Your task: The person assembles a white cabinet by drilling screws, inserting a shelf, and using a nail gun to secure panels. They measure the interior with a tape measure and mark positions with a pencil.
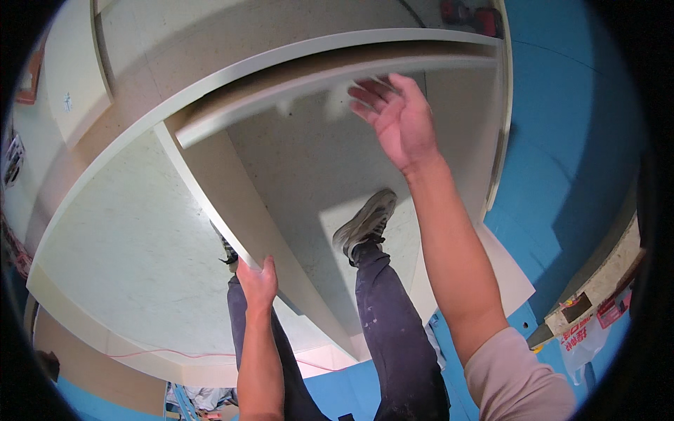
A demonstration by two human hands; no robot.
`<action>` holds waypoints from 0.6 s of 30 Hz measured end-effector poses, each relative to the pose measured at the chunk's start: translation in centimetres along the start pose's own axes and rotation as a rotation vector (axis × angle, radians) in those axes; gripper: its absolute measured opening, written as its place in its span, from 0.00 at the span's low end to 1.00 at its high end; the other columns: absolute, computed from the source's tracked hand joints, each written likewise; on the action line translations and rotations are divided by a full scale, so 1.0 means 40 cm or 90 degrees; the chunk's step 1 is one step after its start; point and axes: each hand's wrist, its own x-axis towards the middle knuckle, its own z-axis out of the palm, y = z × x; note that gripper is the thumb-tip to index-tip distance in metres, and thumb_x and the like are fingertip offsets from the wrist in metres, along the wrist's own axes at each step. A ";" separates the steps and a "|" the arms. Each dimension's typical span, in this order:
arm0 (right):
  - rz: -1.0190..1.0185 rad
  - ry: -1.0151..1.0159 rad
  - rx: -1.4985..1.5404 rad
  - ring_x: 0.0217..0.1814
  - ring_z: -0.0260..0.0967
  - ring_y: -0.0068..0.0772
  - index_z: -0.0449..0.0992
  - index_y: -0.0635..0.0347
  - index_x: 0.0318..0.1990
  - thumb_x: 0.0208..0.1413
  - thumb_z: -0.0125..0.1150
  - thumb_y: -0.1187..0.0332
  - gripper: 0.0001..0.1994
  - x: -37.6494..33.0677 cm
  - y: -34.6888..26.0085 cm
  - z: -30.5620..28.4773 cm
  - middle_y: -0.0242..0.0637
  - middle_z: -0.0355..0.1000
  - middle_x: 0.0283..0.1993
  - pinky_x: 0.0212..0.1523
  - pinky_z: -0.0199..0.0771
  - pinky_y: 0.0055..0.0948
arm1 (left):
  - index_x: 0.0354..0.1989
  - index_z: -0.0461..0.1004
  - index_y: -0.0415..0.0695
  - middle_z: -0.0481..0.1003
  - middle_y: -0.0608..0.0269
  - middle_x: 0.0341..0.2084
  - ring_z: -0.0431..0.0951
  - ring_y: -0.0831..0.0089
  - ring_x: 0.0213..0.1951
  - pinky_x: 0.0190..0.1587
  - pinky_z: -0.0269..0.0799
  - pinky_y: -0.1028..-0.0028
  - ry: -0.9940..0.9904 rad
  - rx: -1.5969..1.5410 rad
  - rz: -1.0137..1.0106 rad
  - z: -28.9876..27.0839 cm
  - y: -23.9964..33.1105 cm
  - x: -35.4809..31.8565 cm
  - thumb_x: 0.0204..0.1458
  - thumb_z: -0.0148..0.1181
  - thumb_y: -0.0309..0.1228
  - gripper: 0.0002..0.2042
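A large white cabinet carcass [312,43] lies around my legs, split by an upright divider panel [242,189]. My left hand [260,282] is closed round the divider's edge, thumb on one face and fingers hidden behind. Under the carcass's far edge runs a white board [267,91], slightly blurred, with a dark gap between the two. My right hand [399,125] hovers just on the near side of this board, palm turned up and fingers spread, holding nothing. Whether its fingertips touch the board I cannot tell.
My shoe [366,223] stands inside the right bay; the other is partly hidden by the divider. Red-and-black power tools [472,18] lie at the far right. Blue sheeting [554,133] covers the right side, near a plastic bag [584,344]. A thin red cord [175,353] crosses the near left.
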 end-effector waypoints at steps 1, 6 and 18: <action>0.003 -0.008 -0.019 0.47 0.71 0.36 0.70 0.63 0.45 0.59 0.52 0.64 0.12 0.006 -0.023 0.029 0.42 0.71 0.45 0.49 0.71 0.36 | 0.48 0.69 0.33 0.77 0.47 0.40 0.79 0.57 0.42 0.47 0.71 0.66 -0.010 -0.005 -0.008 0.000 -0.001 -0.003 0.47 0.58 0.22 0.18; 0.045 -0.039 -0.088 0.51 0.69 0.40 0.69 0.68 0.46 0.58 0.52 0.68 0.12 0.028 -0.072 0.082 0.45 0.70 0.48 0.49 0.72 0.36 | 0.49 0.68 0.34 0.77 0.46 0.40 0.79 0.55 0.42 0.47 0.71 0.64 -0.006 0.025 0.052 -0.005 0.016 0.003 0.47 0.58 0.22 0.18; 0.120 0.026 -0.135 0.50 0.72 0.39 0.62 0.70 0.58 0.58 0.58 0.67 0.24 -0.126 -0.052 -0.014 0.47 0.70 0.51 0.49 0.73 0.36 | 0.51 0.66 0.35 0.76 0.47 0.41 0.77 0.57 0.44 0.49 0.70 0.63 0.004 0.068 0.051 -0.057 0.094 0.056 0.49 0.63 0.30 0.22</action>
